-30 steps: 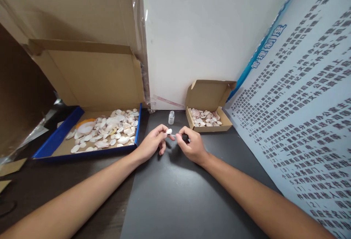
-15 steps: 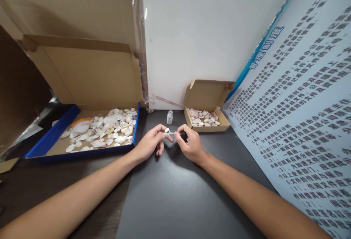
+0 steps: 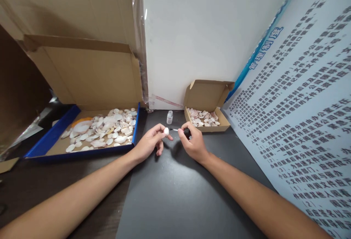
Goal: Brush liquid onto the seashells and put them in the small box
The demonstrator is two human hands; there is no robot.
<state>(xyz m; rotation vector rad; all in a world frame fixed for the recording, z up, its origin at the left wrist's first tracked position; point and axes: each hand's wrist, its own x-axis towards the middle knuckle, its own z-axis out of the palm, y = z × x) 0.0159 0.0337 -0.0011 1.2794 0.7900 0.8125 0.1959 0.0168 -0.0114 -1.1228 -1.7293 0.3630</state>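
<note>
Left hand point(image 3: 150, 142) pinches shell point(image 3: 166, 131); right hand point(image 3: 194, 143), gripping brush point(image 3: 187, 132), has drawn it back.

bare forearms point(image 3: 94, 187), narrowing at the wrists point(image 3: 134, 155)

White wall point(image 3: 170, 49), pale printed poster point(image 3: 309, 96), dark tabletop point(image 3: 49, 177)

The left forearm point(image 3: 85, 191) is slanting up from the lower left corner, and the right forearm point(image 3: 255, 191) is slanting up from the lower right, both bare. Near the centre of the frame, the left hand point(image 3: 150, 142) and right hand point(image 3: 194, 144) are facing each other, just apart. The left thumb and index finger are pinching, the lowest fingers hanging curled. The right thumb is pointing up and left, the index finger arching above.
</note>
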